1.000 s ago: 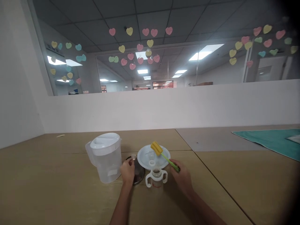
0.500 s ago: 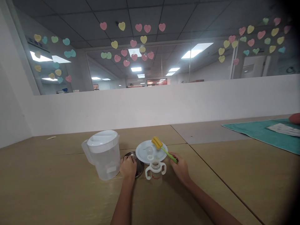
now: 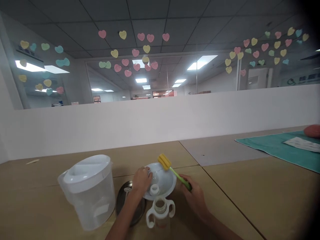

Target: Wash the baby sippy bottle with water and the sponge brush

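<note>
My right hand is closed on the green handle of a bottle brush, whose yellow sponge head is raised over the pale bowl. My left hand reaches over the bowl's left rim, fingers bent and a little apart, close to a clear dome-shaped piece. Whether it touches that piece is unclear. A white ring lies in the bowl's near side. In front stands an uncapped baby bottle with two white handles. On the dark metal plate, partly under my left forearm, sits a small whitish part.
A large clear pitcher with a white lid stands at the left. A teal cloth with a white patterned cloth and a reddish object lies at the far right. A white wall runs behind the table.
My left hand has left the metal plate and moved right to the bowl, leaving the small whitish part on the plate. My right hand still holds the brush. The view has shifted.
</note>
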### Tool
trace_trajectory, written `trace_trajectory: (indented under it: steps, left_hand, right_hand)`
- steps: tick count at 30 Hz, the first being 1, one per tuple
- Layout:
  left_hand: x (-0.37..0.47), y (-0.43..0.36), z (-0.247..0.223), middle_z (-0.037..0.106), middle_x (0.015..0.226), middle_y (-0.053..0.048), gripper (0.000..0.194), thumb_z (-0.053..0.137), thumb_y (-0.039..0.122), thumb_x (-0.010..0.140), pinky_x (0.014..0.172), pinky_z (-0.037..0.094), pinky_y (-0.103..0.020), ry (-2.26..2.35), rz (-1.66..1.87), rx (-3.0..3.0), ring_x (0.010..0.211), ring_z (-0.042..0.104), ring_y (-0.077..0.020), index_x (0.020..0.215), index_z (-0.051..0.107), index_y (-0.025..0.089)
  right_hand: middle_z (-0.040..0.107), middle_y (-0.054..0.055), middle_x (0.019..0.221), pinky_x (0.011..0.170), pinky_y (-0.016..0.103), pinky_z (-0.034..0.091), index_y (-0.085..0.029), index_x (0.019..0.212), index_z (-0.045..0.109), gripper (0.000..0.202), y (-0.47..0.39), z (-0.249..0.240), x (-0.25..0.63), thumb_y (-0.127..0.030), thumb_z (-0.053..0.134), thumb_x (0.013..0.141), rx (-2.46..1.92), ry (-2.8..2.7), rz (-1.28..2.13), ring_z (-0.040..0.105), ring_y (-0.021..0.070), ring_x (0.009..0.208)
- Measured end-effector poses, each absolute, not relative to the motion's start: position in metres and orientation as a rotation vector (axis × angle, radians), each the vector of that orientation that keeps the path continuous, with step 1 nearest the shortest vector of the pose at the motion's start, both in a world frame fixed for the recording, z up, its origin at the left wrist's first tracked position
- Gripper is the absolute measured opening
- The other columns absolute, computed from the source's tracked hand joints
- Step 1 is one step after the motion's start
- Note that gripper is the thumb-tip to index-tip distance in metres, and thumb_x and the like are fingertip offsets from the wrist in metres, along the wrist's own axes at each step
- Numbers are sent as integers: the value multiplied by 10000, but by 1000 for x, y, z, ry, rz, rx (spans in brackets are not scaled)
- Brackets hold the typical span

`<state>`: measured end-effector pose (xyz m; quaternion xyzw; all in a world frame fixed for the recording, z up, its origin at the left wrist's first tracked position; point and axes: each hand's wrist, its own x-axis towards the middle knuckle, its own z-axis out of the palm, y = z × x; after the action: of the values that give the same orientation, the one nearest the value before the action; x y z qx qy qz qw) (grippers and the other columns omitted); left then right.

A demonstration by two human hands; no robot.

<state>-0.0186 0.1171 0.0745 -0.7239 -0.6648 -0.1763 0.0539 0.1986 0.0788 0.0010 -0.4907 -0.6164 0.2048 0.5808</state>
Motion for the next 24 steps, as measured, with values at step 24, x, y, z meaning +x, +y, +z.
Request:
trace_trajectory:
  steps: [24]
  left_hand:
    - [-6, 127, 126, 490, 1043, -35, 130, 384, 272, 872, 826, 400, -302, -1684, -818, -2769, 874, 527, -155, 890, 502, 220]
  right_hand:
    - [646, 60, 886, 617, 231, 454, -217, 967, 681, 333, 113, 32, 239, -223, 439, 738, -1164, -1671, 386, 593, 162, 719]
